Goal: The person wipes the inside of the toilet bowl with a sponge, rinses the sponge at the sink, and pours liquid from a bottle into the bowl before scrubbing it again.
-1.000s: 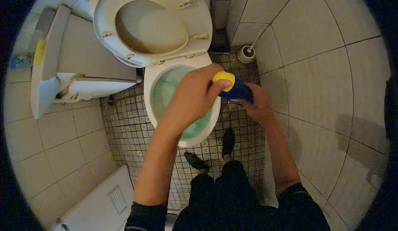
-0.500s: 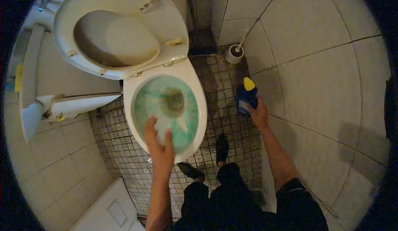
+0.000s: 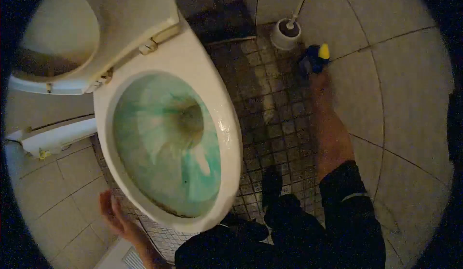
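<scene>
My right hand (image 3: 322, 81) is stretched out low by the wall at the right, closed round a dark blue bottle (image 3: 311, 60) with a yellow cap (image 3: 324, 51). To the left of the toilet bowl's front, my left hand (image 3: 115, 215) holds nothing, its fingers extended and apart from the rim. Green-blue liquid streaks the inside of the white toilet bowl (image 3: 231, 138). Its seat and lid (image 3: 99, 27) are raised at the upper left.
A toilet brush in a white holder (image 3: 285, 38) stands in the corner just beyond the bottle. Small dark tiles cover the floor (image 3: 263, 105). Tiled walls (image 3: 410, 90) rise at the right and left.
The view has come closer to the toilet. My right hand has carried the bottle forward, near the brush holder. My left hand has moved from over the bowl to its left side.
</scene>
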The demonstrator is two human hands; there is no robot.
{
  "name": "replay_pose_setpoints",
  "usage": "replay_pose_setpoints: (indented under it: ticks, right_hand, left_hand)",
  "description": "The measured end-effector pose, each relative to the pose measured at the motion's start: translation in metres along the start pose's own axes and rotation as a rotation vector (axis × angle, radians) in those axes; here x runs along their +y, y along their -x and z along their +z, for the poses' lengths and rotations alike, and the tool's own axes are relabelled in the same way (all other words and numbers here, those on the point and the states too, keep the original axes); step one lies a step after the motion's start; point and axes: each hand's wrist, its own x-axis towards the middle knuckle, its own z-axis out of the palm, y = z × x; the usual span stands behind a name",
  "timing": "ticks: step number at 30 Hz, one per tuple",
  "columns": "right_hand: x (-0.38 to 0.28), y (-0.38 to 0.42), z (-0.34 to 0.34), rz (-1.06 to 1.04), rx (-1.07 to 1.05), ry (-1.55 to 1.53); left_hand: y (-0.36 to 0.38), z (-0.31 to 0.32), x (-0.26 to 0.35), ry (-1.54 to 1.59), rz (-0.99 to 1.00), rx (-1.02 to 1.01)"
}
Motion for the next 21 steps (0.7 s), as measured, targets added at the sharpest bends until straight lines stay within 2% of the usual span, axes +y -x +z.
replay_pose_setpoints:
  ticks: [2,3,5,6,8,11,13,14,16,17,19,20,21]
  right_hand:
    - [-0.011,0.005,-0.035,-0.11,0.231,-0.344]
    - [-0.019,0.01,-0.053,-0.116,0.228,-0.343]
    - [-0.038,0.014,-0.098,-0.176,0.009,-0.04]
    - [-0.045,0.014,-0.129,-0.181,0.011,-0.048]
    - [-0.06,0.01,-0.188,-0.015,-0.751,-0.738]
    - [0.066,0.007,0.007,-0.186,-0.267,-0.314]
    - [-0.006,0.024,-0.111,-0.238,-0.371,0.116]
    - [-0.052,0.035,-0.183,-0.283,-0.421,0.323]
    - [0.012,0.044,-0.129,-0.236,-0.19,-0.116]
    - [0.013,0.056,-0.152,-0.23,-0.252,-0.26]
    - [0.026,0.09,-0.185,-0.222,-0.384,-0.631]
    - [0.05,0.109,-0.17,-0.262,-0.456,-1.009]
    - [0.029,0.122,-0.226,-0.179,-0.486,-0.751]
  left_hand:
    - [-0.003,0.006,-0.004,0.008,0.004,0.028]
    - [-0.002,0.006,-0.011,0.008,-0.003,0.03]
    - [-0.005,0.003,-0.027,0.08,-0.068,0.038]
    - [-0.005,0.002,-0.027,0.079,-0.066,0.048]
    - [-0.001,0.006,-0.016,-0.028,-0.04,-0.007]
    - [0.002,-0.004,-0.003,0.081,-0.097,-0.029]
    - [0.002,-0.015,0.008,0.14,-0.134,0.003]
    - [0.003,-0.022,0.018,0.134,-0.132,-0.047]
    - [0.001,-0.04,0.04,0.123,-0.153,-0.112]
    - [0.0,-0.05,0.053,0.137,-0.154,-0.095]
    - [-0.005,-0.072,0.079,0.08,-0.192,-0.196]
    - [-0.007,-0.081,0.081,0.124,-0.19,-0.216]
    - [-0.011,-0.093,0.087,0.14,-0.186,-0.194]
